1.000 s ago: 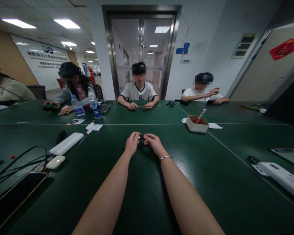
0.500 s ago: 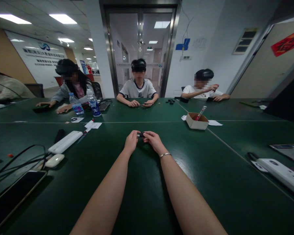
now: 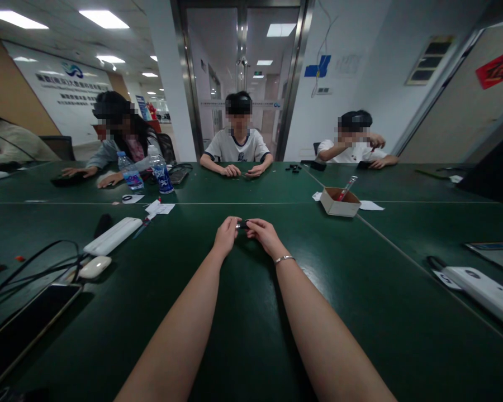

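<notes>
Both my arms stretch forward over the dark green table (image 3: pixel 360 290). My left hand (image 3: pixel 226 235) and my right hand (image 3: pixel 264 234) meet at the middle, fingers pinched together on a small dark object with a metal end (image 3: pixel 242 225). The object is held just above the tabletop, and most of it is hidden by my fingertips. A thin bracelet (image 3: pixel 284 258) sits on my right wrist.
A cardboard box (image 3: pixel 339 204) with a red pen stands at right. A white power strip (image 3: pixel 113 235), a mouse (image 3: pixel 94 267), cables and a phone (image 3: pixel 25 326) lie at left; another strip (image 3: pixel 484 290) at far right. Two water bottles (image 3: pixel 161 176) and several seated people are across the table.
My hands stay pinched on the small object. The view has tilted slightly, so everything sits a little higher in frame. The person at far right has raised a hand toward the head.
</notes>
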The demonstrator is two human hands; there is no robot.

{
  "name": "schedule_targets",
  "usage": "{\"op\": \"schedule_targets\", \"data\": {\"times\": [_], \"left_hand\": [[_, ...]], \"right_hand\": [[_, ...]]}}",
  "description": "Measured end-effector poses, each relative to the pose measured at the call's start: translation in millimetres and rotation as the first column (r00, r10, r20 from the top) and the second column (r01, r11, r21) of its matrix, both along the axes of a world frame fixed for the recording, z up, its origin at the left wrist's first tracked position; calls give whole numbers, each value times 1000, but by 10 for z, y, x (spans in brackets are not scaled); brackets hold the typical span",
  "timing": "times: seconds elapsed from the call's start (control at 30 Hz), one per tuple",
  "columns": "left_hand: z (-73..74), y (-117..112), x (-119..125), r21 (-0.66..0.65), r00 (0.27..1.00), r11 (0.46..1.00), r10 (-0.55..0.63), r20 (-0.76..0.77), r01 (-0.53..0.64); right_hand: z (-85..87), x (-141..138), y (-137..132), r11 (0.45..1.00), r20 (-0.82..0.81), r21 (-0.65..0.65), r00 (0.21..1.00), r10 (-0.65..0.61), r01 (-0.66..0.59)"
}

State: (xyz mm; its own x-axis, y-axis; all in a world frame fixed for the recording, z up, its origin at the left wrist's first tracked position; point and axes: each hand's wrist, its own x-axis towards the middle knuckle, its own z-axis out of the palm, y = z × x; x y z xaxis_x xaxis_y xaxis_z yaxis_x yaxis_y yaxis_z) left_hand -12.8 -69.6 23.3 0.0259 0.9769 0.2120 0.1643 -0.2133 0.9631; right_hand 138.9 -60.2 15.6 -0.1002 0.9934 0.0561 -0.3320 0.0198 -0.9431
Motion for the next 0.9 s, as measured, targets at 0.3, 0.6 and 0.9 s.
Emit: {"op": "schedule_targets", "data": {"times": [0.3, 0.6, 0.9], "left_hand": [[-25, 29, -1, 53, 1000, 999, 3, -16, -2], [-35, 24, -1, 59, 999, 998, 18, -34, -16], [-20, 16, 12, 33, 998, 998, -49, -30, 50]], "right_hand": [[5, -4, -2, 1000, -24, -2, 999, -27, 27], [28, 1, -24, 1000, -12, 5, 999, 30, -30], [36, 6, -52, 999, -33, -8, 998, 48, -48]]}}
